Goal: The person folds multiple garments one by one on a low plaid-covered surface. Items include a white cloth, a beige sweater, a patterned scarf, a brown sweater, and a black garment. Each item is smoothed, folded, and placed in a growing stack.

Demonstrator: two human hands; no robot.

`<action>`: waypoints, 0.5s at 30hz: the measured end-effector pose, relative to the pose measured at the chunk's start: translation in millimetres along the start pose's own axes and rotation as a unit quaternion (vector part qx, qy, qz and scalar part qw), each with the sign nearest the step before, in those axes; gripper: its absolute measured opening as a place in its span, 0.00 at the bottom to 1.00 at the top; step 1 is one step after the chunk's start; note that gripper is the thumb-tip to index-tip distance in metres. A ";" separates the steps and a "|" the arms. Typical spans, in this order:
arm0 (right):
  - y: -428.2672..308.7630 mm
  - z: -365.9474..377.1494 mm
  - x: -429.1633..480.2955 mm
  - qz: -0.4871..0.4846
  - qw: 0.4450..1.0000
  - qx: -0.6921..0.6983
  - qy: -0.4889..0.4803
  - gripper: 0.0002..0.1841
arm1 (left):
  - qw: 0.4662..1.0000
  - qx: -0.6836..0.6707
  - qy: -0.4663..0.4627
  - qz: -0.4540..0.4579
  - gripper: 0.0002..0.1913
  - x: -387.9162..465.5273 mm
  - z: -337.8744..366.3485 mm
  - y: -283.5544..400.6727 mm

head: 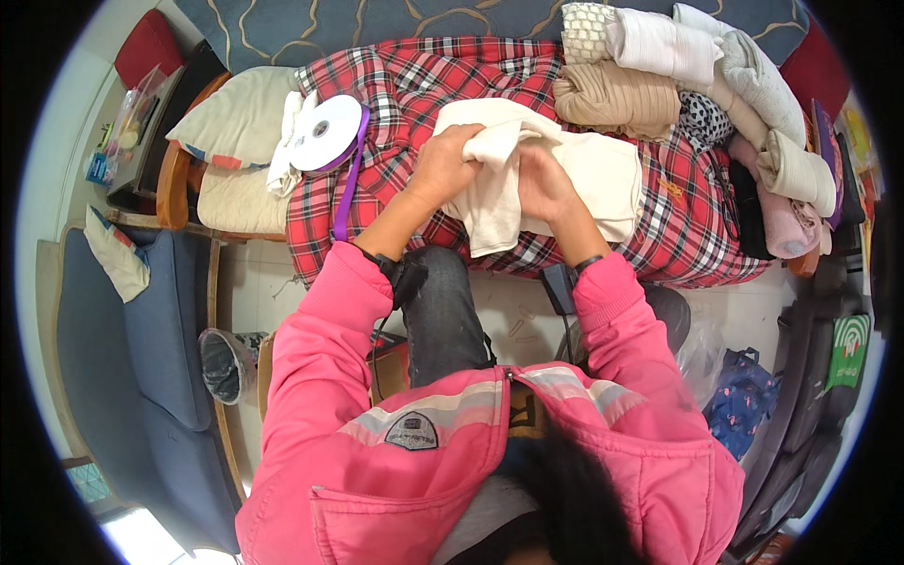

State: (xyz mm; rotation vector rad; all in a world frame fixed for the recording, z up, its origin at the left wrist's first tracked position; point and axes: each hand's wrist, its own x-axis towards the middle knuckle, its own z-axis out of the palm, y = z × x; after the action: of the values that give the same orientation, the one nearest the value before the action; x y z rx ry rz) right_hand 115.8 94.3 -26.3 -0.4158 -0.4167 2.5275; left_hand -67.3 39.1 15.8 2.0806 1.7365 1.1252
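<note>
Cream cloth [494, 212] lies partly folded on a red plaid blanket [395, 155] before me. My left hand [448, 166] grips a bunched, raised edge of that cloth. Just to the right, my right hand [544, 182] is against the hanging part of the cloth, palm turned inward; its fingertips are partly hidden by the fabric. A flat, folded cream cloth [600, 183] reaches out to the right beneath my right hand; whether it is a separate piece I cannot tell. Left of my hands, a white spool [325, 134] holds purple ribbon [348, 201], whose loose end hangs down the blanket.
Rolled and folded fabrics [618, 99] are piled at the back right, with a pink roll [791, 226] at the right end. A cream cushion [236, 116] sits at the left. Below are a waste bin [224, 367], a blue sofa [159, 332] and a patterned blue bag [741, 406].
</note>
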 end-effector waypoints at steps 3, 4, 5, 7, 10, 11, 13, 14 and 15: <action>6.9 12.1 -17.7 0.010 0.933 -0.351 0.076 0.27 | 0.998 -0.041 -0.026 -0.041 0.22 0.7 -10.5 -5.3; 5.2 15.7 -16.2 -0.018 0.860 -0.506 0.059 0.27 | 0.998 -0.051 -0.025 -0.035 0.22 2.0 -15.5 -4.2; 2.8 19.0 -13.1 -0.052 0.816 -0.573 0.062 0.25 | 0.997 -0.064 -0.023 -0.027 0.23 3.7 -20.8 -2.4; -2.3 25.4 -0.8 -0.114 0.704 -0.698 0.058 0.21 | 0.995 -0.092 -0.038 -0.016 0.23 6.5 -35.2 0.4; -3.4 34.9 16.9 -0.258 0.509 -0.814 0.113 0.15 | 0.993 -0.103 -0.058 -0.007 0.23 9.4 -54.8 2.0; -2.4 38.2 21.7 -0.317 0.433 -0.834 0.127 0.13 | 0.993 -0.102 -0.056 -0.005 0.23 10.7 -59.5 1.9; 1.6 42.8 27.5 -0.362 0.412 -0.826 0.131 0.11 | 0.994 -0.107 -0.035 -0.016 0.23 11.5 -65.0 1.1; 3.4 43.9 30.3 -0.378 0.412 -0.818 0.134 0.10 | 0.992 -0.117 -0.033 -0.023 0.23 11.9 -66.9 0.1; 5.3 43.7 32.4 -0.410 0.410 -0.805 0.123 0.10 | 0.991 -0.130 -0.028 -0.022 0.23 12.1 -68.7 -1.3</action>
State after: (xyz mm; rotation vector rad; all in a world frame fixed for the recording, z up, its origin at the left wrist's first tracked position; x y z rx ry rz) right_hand 70.9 99.0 4.6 -0.8448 -2.1573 0.3307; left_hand -113.4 29.6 67.3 1.8900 1.5105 1.1960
